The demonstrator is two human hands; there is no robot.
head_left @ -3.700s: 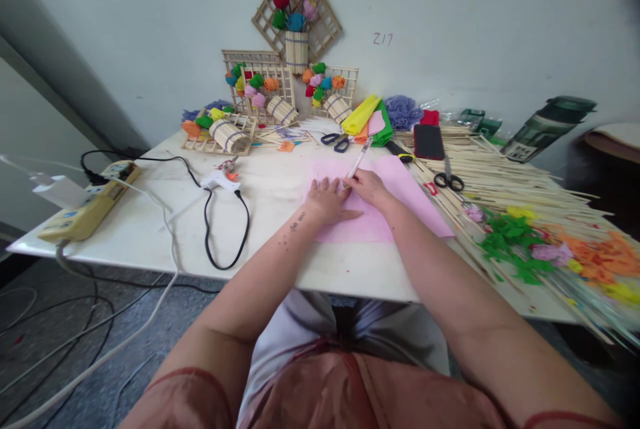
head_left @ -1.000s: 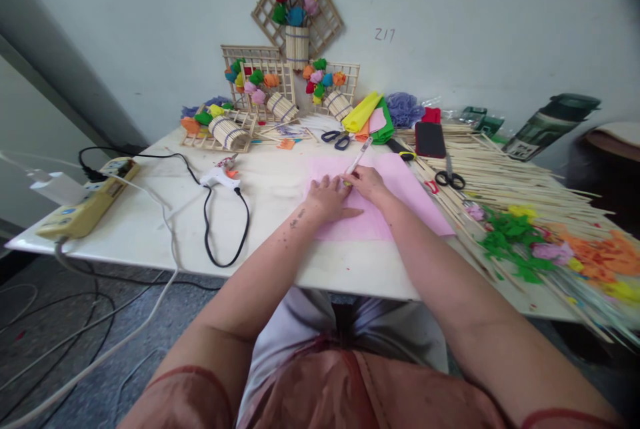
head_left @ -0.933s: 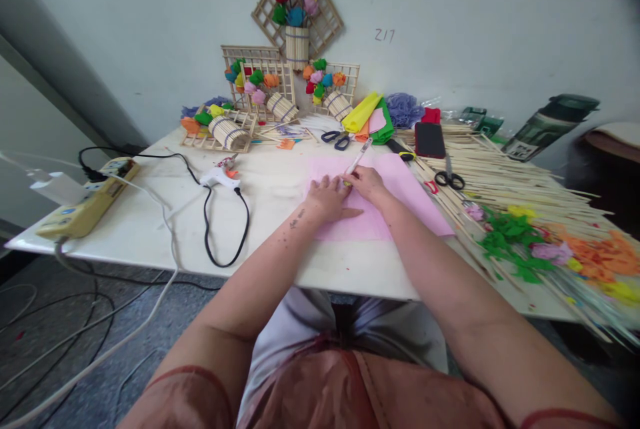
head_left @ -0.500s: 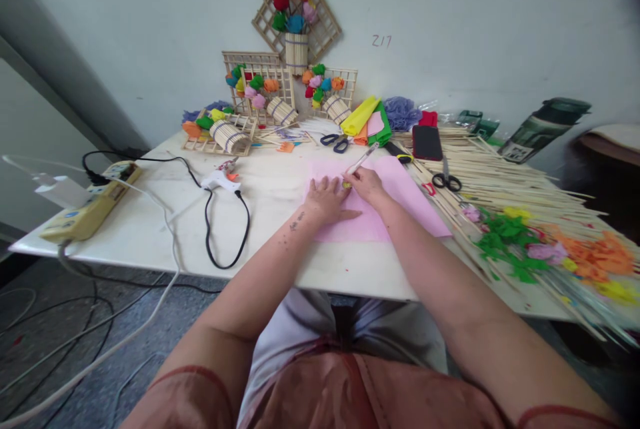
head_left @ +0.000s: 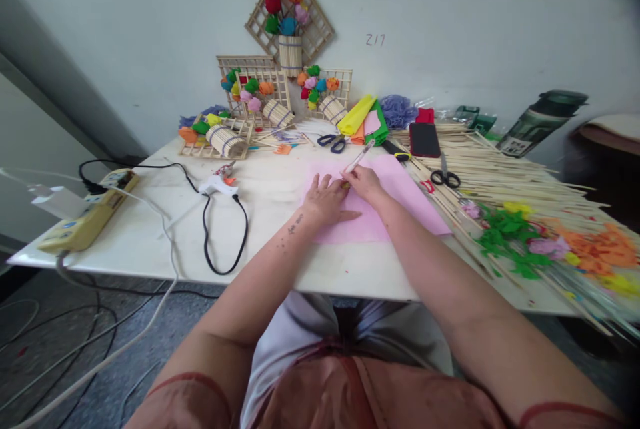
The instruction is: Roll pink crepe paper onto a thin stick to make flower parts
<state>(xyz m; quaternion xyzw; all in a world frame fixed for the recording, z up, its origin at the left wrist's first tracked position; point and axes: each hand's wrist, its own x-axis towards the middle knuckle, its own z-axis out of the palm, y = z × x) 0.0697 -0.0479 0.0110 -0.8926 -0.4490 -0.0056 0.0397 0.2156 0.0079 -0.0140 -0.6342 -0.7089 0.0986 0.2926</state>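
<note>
White worktable (head_left: 270, 242) supports a pink paper sheet (head_left: 411, 197) near its front edge. Left hand (head_left: 325, 202) lies spread flat on the sheet; right hand (head_left: 364, 183) pinches a slanted white pen (head_left: 359, 159) over it.

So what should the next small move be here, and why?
Probably a short stroke with the pen on the pink paper: the right hand holds the pen slanted over it, and the left hand lies spread on it, seemingly steadying it. Whether the tip touches is unclear.
</note>
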